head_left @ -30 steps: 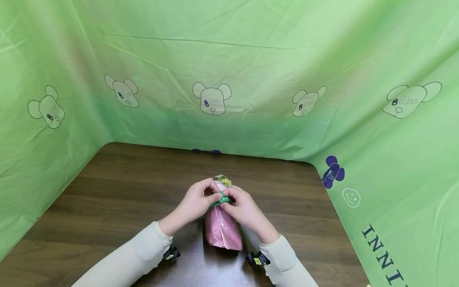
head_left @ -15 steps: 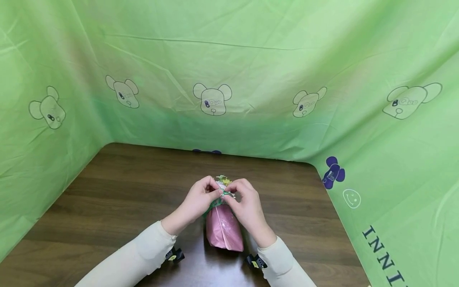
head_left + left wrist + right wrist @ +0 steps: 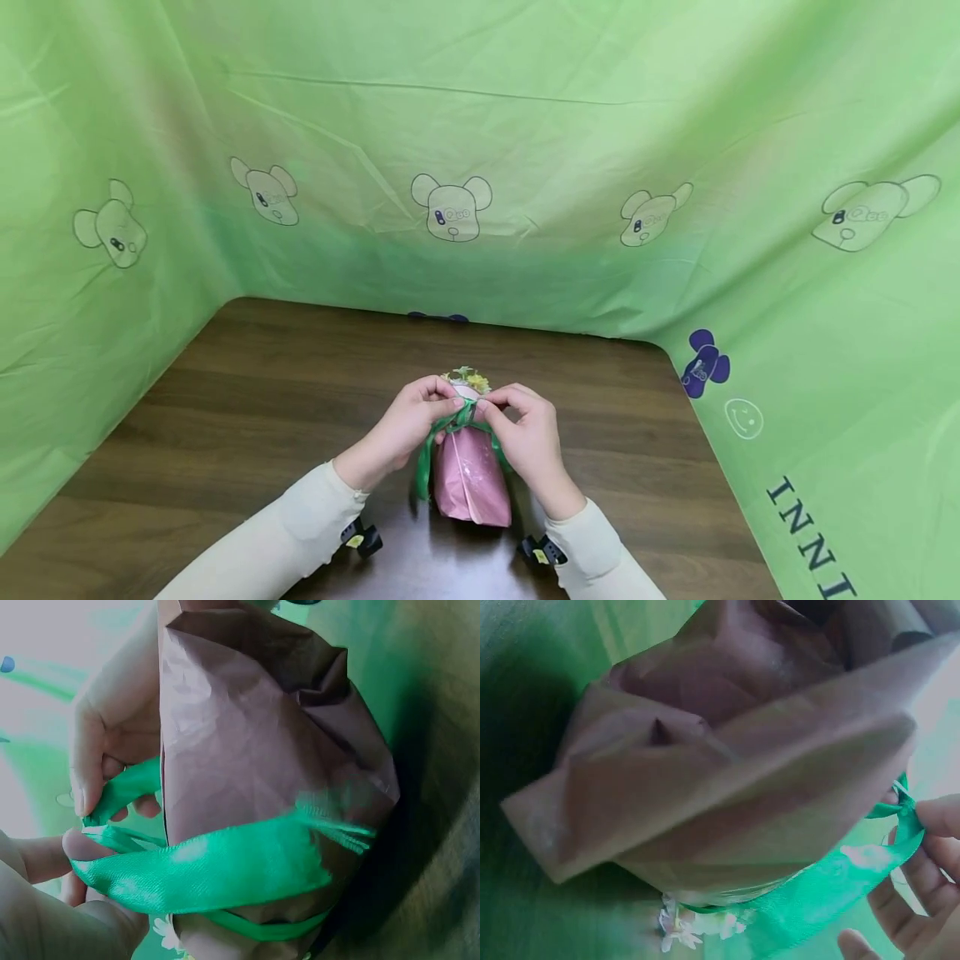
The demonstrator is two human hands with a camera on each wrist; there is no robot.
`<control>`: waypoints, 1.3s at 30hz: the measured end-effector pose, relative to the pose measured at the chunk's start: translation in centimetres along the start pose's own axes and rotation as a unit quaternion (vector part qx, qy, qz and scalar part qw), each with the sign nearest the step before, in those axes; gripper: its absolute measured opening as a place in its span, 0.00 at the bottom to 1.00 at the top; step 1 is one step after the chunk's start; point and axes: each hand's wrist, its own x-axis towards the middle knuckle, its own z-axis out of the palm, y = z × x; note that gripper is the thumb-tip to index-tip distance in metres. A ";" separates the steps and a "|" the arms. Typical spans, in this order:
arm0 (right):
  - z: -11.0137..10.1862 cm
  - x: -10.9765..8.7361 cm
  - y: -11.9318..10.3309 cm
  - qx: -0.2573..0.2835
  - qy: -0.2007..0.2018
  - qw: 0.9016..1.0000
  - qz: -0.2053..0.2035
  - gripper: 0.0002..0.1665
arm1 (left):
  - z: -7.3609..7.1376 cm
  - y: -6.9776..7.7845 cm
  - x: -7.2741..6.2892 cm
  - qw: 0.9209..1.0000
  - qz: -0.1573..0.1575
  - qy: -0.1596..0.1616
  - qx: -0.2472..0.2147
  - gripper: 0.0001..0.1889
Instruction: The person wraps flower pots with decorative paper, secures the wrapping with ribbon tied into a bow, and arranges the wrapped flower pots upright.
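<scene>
A small bouquet wrapped in pink paper (image 3: 471, 485) lies on the table, its yellow and white flowers (image 3: 474, 382) pointing away from me. A green satin ribbon (image 3: 202, 866) goes around its neck, with a loose tail hanging down the left side. My left hand (image 3: 408, 427) pinches the ribbon between thumb and fingers, left of the neck. Close beside it, my right hand (image 3: 534, 440) pinches another part of the ribbon between thumb and forefinger. In the right wrist view the wrapping paper (image 3: 727, 802) fills the middle, and the fingers hide part of the knot.
The dark brown wooden table (image 3: 300, 358) spreads out around the bouquet. A green cloth (image 3: 540, 142) with printed bear heads walls it in at the back and both sides. Black camera straps (image 3: 362, 537) sit at both wrists.
My right hand has moved slightly right, away from the left. The ribbon, earlier bunched between the fingers, now spreads out at the neck, with a tail hanging on the left.
</scene>
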 end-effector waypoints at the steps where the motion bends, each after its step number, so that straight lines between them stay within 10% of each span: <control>1: 0.0 -0.1 0.0 0.005 0.009 1.000 0.004 0.06 | 0.0 0.0 0.0 1.000 -0.004 0.002 -0.007 0.04; 11: -0.3 -0.5 -3.6 0.034 0.036 0.998 0.035 0.05 | -0.1 -0.2 -0.6 0.997 -0.027 -0.002 -0.076 0.03; 25: -0.4 -0.1 -0.6 0.086 0.042 0.991 0.095 0.03 | -0.9 -0.3 -0.7 0.992 -0.034 0.047 -0.113 0.04; 39: -2.4 -0.6 -2.7 0.064 0.025 0.991 0.113 0.04 | -1.8 -0.8 -1.3 0.997 -0.046 0.046 -0.051 0.03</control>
